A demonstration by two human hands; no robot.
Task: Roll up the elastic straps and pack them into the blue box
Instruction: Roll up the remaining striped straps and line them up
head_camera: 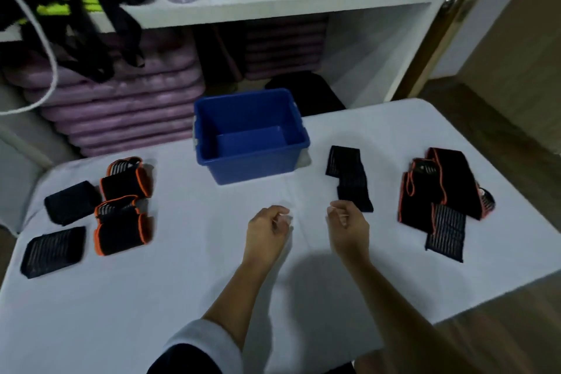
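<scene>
White table (151, 297): blue box (255, 168), straps (349, 176)

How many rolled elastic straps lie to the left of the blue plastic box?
4: two black rolled straps farthest left, two orange-edged rolled straps right of them. None seems hidden.

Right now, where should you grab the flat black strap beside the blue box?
The black strap lies flat and unrolled, its near end beside the right hand. Probably pinch that short end from the near side, ready to roll it away.
</scene>
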